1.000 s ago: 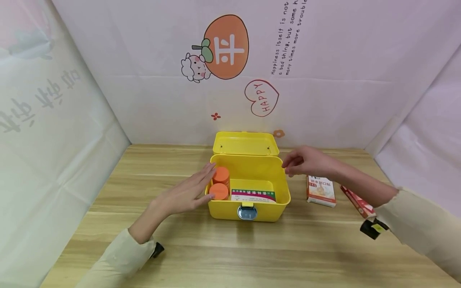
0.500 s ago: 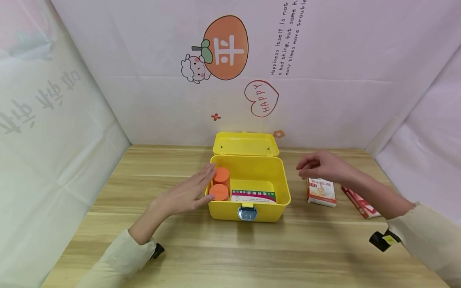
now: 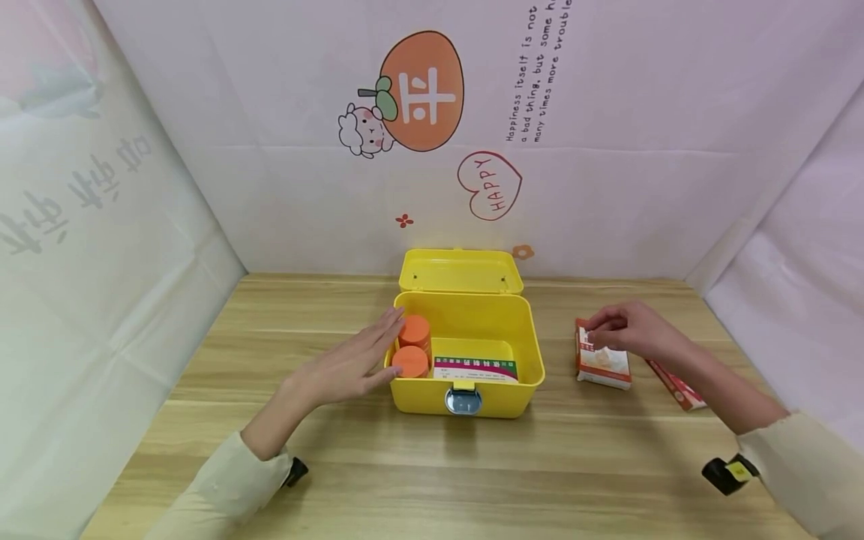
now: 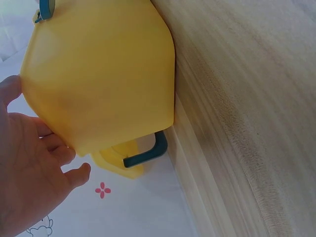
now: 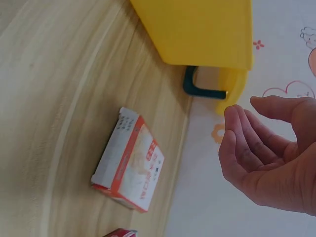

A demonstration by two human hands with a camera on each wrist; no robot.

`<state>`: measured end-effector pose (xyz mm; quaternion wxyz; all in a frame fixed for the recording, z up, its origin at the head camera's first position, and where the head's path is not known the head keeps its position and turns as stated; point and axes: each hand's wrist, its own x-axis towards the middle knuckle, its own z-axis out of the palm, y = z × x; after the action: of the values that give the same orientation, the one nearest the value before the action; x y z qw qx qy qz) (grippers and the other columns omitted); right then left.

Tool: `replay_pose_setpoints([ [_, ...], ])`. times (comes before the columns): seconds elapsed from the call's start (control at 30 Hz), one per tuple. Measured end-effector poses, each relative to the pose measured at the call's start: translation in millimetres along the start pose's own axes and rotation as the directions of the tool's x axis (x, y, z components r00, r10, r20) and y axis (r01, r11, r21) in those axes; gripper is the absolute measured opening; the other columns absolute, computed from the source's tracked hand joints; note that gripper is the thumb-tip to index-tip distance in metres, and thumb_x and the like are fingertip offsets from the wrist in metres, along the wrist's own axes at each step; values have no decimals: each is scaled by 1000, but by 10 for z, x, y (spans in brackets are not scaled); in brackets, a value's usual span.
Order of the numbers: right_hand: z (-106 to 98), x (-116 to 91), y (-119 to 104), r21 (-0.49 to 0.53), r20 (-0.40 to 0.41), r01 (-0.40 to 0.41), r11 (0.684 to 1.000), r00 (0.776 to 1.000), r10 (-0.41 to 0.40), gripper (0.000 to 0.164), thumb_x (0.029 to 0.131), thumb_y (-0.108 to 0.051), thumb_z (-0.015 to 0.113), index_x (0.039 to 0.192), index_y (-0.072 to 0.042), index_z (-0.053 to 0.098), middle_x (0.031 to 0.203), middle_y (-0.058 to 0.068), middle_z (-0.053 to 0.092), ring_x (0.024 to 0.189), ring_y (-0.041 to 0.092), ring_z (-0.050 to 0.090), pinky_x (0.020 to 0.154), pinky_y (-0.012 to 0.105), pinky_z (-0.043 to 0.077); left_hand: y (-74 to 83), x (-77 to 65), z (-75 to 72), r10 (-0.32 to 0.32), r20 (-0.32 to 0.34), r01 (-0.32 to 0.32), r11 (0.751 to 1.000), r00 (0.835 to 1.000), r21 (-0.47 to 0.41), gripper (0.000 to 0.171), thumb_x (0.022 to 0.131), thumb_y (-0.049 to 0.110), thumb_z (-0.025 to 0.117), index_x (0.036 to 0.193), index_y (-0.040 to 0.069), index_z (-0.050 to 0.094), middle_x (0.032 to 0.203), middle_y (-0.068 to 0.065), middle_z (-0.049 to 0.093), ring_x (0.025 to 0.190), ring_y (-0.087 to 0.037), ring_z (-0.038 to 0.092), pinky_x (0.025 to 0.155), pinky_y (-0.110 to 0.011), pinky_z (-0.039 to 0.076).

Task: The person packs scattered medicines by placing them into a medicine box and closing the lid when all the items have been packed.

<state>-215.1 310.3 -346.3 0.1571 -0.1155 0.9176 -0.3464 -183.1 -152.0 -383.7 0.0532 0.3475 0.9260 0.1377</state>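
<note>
In the head view my left hand (image 3: 347,364) rests at the left rim of an open yellow storage box (image 3: 466,401), its fingers extended along that rim. The left wrist view has this hand (image 4: 34,173) touching the rim of the yellow box (image 4: 108,74). Inside stand two orange-capped containers (image 3: 410,361), and a white and green medicine box (image 3: 475,369) lies beside them. Over an adhesive bandage box (image 3: 604,371) my right hand (image 3: 637,330) hovers, fingers loosely bent and holding nothing. The right wrist view shows a gap between that hand (image 5: 271,153) and the bandage box (image 5: 138,163).
A red and white box (image 3: 678,386) lies right of the bandage box, partly under my right forearm. The yellow lid (image 3: 461,270) is raised at the back. A dark handle (image 5: 202,91) sticks out behind the storage box. A printed white cloth (image 3: 304,195) hangs behind the wooden table (image 3: 439,480).
My right hand has moved right, away from the yellow box's right rim, to above the bandage box. The left hand stays at the left rim.
</note>
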Motion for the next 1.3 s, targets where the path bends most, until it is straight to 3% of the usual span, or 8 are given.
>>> replay_pose_setpoints([
  [0.3, 15, -19, 230, 10, -25, -48, 999, 999, 48, 38, 96, -19, 64, 121, 9, 61, 100, 13, 74, 89, 19, 70, 79, 31, 59, 8, -2, -7, 12, -12, -12, 1000, 1000, -3, 80, 104, 56, 37, 160, 7, 10, 170, -7, 2, 157, -27, 8, 125, -47, 22],
  [0.57, 31, 7, 416, -33, -76, -98, 995, 993, 95, 40, 95, -25, 67, 118, 8, 62, 96, 13, 72, 86, 21, 68, 72, 29, 57, 14, 3, -16, 3, -4, -3, 1000, 1000, 0, 81, 103, 57, 37, 161, 8, 8, 170, -6, 0, 157, -25, 6, 126, -46, 21],
  [0.87, 101, 103, 699, -241, -215, -140, 960, 973, 88, 53, 89, -34, 74, 109, 12, 60, 96, 25, 68, 81, 29, 65, 63, 34, 53, 24, 3, -35, -2, 5, 2, 1000, 1000, 4, 81, 103, 59, 36, 161, 10, 8, 170, -5, -1, 157, -22, 4, 126, -44, 20],
  [1.2, 209, 157, 789, -303, -228, -199, 932, 965, 132, 68, 87, -40, 74, 113, 20, 55, 93, 29, 65, 77, 29, 60, 59, 31, 48, 20, -7, -9, -11, 6, 11, 1000, 1000, 7, 82, 102, 60, 35, 161, 10, 8, 170, -4, -1, 157, -24, 6, 125, -46, 22],
  [1.3, 251, 175, 796, -303, -230, -203, 931, 964, 136, 56, 86, -40, 74, 88, 13, 57, 69, 15, 55, 63, 20, 48, 54, 29, 40, 24, -12, -11, -9, 8, 9, 1000, 1000, 7, 81, 103, 59, 35, 161, 10, 8, 170, -4, -1, 157, -24, 5, 125, -46, 21],
])
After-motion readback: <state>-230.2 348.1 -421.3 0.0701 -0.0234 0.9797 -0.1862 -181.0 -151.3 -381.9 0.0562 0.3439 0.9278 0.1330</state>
